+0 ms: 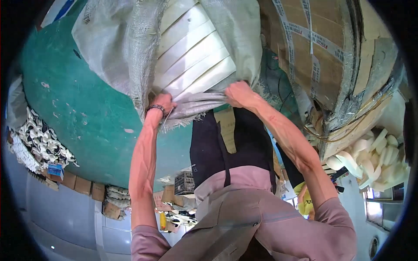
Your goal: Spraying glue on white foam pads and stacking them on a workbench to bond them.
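A large whitish woven sack (117, 48) takes up the top middle of the view, its mouth spread toward me and its lower edge frayed. Inside lies a stack of flat white slabs (196, 52), their edges in slanting rows; the material looks like foam, though I cannot be sure. With closed fingers my left hand (163, 103), a dark bracelet at its wrist, grips the sack's rim on the left. My right hand (238, 93) clutches the same rim on the right in a fist. Between the two hands the rim is bunched into folds.
Under the sack spreads a scuffed green floor (78, 108). To the right stands a big taped cardboard box (313, 48), with a heap of pale curved pieces (370, 158) beyond it. Black-and-white pieces (41, 139) pile up at the left. Another person's yellow shirt (303, 201) shows low right.
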### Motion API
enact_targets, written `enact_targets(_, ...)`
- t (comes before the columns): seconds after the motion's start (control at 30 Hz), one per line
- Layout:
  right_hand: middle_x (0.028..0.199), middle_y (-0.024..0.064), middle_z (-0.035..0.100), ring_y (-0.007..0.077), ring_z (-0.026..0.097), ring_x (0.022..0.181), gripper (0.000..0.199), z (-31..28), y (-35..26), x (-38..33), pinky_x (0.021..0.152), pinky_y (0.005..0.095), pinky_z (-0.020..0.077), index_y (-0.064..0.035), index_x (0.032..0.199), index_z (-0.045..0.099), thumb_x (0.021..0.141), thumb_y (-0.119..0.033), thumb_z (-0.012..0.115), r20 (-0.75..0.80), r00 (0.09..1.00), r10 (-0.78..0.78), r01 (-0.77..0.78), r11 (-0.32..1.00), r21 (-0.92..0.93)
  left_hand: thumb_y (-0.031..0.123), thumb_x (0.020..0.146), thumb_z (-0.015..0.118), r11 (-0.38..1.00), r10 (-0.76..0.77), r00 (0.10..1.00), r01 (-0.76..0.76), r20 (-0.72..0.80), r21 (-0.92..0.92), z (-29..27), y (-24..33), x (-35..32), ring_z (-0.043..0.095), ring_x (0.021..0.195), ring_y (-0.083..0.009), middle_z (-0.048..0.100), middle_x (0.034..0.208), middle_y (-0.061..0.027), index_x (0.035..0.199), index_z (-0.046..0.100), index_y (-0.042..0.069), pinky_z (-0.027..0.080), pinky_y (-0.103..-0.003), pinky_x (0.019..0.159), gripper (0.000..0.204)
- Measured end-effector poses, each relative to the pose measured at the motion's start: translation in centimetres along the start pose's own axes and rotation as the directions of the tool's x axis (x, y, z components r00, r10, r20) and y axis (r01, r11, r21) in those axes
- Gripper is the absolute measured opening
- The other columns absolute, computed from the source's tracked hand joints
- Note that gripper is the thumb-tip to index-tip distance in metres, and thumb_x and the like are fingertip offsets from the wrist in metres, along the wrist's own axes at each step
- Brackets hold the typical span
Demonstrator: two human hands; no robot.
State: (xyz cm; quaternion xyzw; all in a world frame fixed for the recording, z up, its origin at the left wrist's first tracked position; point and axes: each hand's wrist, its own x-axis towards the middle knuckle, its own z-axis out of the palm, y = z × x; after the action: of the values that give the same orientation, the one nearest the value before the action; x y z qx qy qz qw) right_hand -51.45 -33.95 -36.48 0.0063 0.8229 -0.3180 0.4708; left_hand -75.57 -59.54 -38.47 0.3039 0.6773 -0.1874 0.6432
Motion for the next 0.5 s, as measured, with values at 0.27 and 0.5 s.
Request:
enact_targets(0.27, 0.082, 0.0128, 0.075, 0.0268, 0.07, 0.073, 0.038, -2.1, 1.8, 4.8, 0.074, 0.0388, 0.0539, -0.0006, 0.097, 0.077, 0.09, -0.036, 0.064, -0.218, 0.76, 0.612, -0.088, 0.429, 0.899, 0.026, 0.098, 0.062, 0.911, 0.008, 0.438, -0.373, -0.899, -0.173, -5.9, -0.5, 6.0, 0.05, 0.14, -0.0345, 0.054, 0.147, -0.0271, 0.149, 0.048, -0.001, 0.034, -0.042, 0.119, 0.059)
enact_targets(0.5, 0.091, 0.0176, 0.076, 0.0323, 0.074, 0.091, 0.034, 0.4, 5.1, 3.7, 0.084, 0.0394, 0.0551, 0.0011, 0.095, 0.075, 0.083, -0.03, 0.068, -0.124, 0.355, 0.927, -0.187, 0.2, 0.962, 0.024, 0.093, 0.065, 0.899, 0.257, 0.414, -0.433, -0.873, 0.06, -18.4, 7.0, 6.1, 0.042, 0.145, -0.0416, 0.047, 0.152, -0.03, 0.157, 0.033, -0.003, 0.03, -0.044, 0.122, 0.076)
